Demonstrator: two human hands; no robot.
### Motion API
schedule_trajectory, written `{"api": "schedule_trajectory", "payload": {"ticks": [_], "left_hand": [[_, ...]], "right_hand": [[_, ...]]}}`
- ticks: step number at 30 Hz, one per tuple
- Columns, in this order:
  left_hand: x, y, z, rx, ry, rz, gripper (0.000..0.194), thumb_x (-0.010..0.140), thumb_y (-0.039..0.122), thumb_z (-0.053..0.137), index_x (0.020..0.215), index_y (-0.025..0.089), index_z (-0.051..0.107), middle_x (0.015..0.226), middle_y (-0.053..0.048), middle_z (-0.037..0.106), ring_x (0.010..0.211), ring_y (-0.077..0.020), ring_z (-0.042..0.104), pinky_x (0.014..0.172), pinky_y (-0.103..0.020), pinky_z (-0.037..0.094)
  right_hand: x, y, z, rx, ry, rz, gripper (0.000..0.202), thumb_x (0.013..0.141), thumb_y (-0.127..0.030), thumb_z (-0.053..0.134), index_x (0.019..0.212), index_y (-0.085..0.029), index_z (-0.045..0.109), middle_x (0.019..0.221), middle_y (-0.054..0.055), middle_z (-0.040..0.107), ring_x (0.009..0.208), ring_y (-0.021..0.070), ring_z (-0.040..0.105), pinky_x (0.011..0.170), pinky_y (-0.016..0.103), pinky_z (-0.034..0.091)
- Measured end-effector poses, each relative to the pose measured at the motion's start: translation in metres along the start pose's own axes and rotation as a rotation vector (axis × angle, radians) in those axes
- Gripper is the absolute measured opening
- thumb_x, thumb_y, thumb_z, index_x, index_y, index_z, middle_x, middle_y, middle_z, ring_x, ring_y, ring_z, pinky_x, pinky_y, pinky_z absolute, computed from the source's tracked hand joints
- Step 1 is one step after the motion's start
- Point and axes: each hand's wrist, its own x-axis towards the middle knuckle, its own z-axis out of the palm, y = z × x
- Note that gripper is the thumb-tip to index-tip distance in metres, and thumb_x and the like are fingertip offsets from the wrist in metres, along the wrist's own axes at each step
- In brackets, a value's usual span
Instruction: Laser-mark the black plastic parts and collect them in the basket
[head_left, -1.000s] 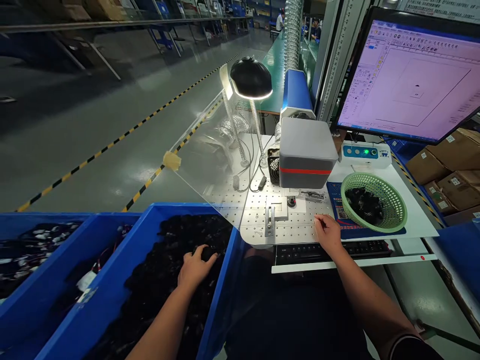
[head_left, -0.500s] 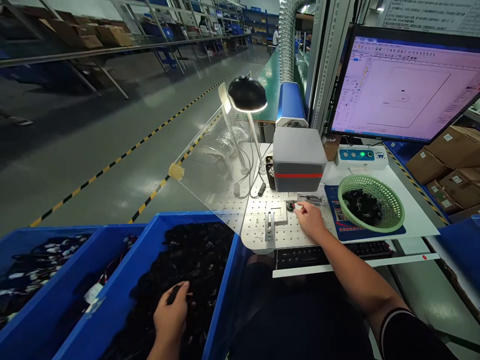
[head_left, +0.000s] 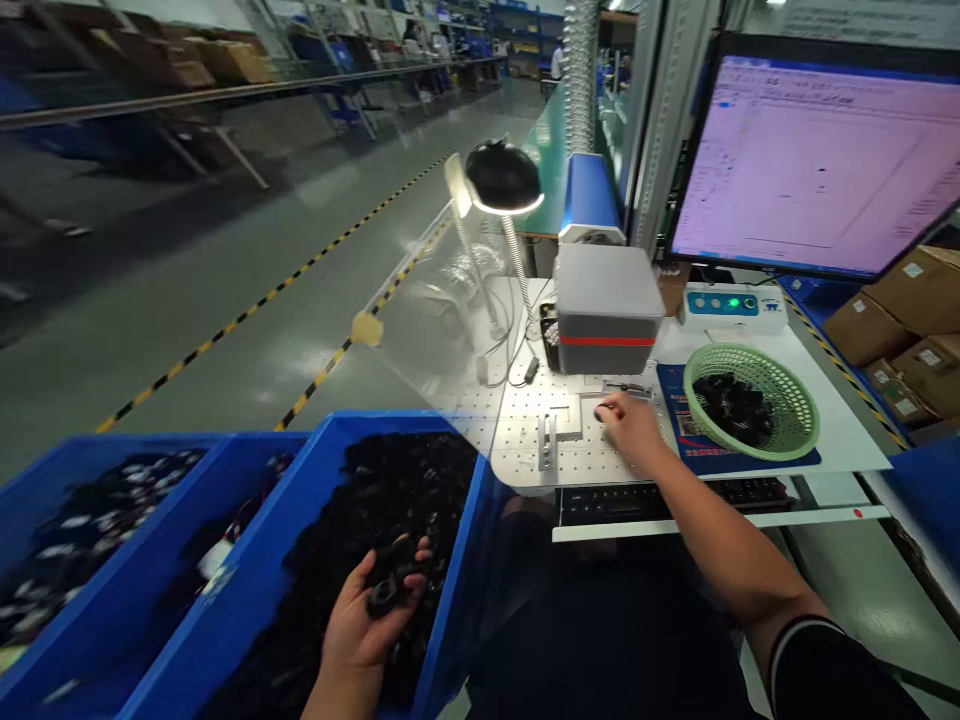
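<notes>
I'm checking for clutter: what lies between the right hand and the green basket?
In the head view, a strip of perforated plate, then the left part of the blue mat, lie between the right hand and green basket.

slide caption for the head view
Left hand holding black parts over a blue bin, right hand at a small black part over the perforated plate.

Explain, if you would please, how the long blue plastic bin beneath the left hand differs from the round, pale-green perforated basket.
The long blue plastic bin has straight walls, while the pale-green perforated basket is round. The bin's visible walls look solid; the basket's are full of holes. The bin holds a broad heap of black parts; the basket holds a smaller black pile. Both are open-topped and hold black contents.
</notes>
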Motion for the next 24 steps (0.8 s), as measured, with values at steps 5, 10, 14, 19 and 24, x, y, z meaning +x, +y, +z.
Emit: {"api": "schedule_trajectory", "payload": {"ticks": [5,10,14,19,24], "left_hand": [[-0.033,-0.012,0.025,-0.101,-0.258,-0.146,0.023,0.090,0.026,0.050,0.103,0.014,0.065,0.101,-0.016,0.061,0.070,-0.0159,0.054,0.044,-0.020,0.040],[-0.047,-0.033,0.042,-0.019,-0.461,-0.208,0.024,0.088,0.033,0.058,0.100,0.014,0.067,0.098,-0.015,0.061,0.067,-0.0138,0.050,0.043,-0.017,0.035],[-0.065,-0.054,0.066,0.155,-0.586,-0.228,0.028,0.086,0.040,0.062,0.101,0.017,0.067,0.098,-0.012,0.061,0.068,-0.0134,0.050,0.044,-0.017,0.031],[-0.080,-0.082,0.084,0.527,-0.613,-0.125,0.031,0.081,0.043,0.069,0.100,0.019,0.066,0.085,-0.005,0.060,0.063,-0.0125,0.048,0.047,-0.021,0.031],[-0.084,-0.095,0.082,0.740,-0.664,-0.114,0.030,0.076,0.040,0.074,0.096,0.018,0.068,0.076,-0.002,0.058,0.072,-0.0172,0.051,0.063,-0.027,0.039]], "right_hand": [[-0.010,0.014,-0.075,0.106,0.419,0.009,0.034,0.084,-0.049,0.070,0.097,-0.018,0.072,0.080,0.009,0.071,0.068,0.0220,0.064,0.066,0.037,0.051],[-0.030,0.000,-0.092,0.138,0.635,-0.039,0.036,0.088,-0.045,0.069,0.112,-0.019,0.069,0.086,0.010,0.070,0.074,0.0229,0.066,0.072,0.040,0.053],[-0.079,-0.039,-0.045,0.161,0.116,-0.175,0.022,0.091,-0.040,0.064,0.100,-0.021,0.072,0.085,0.005,0.072,0.071,0.0182,0.064,0.068,0.033,0.051],[-0.127,-0.075,0.009,0.295,-0.448,-0.196,0.013,0.092,-0.028,0.063,0.094,-0.022,0.074,0.080,0.002,0.071,0.072,0.0153,0.064,0.067,0.027,0.049],[-0.143,-0.078,0.018,0.336,-0.717,-0.053,0.011,0.089,-0.019,0.064,0.088,-0.022,0.074,0.082,0.000,0.071,0.077,0.0144,0.064,0.070,0.025,0.046]]}}
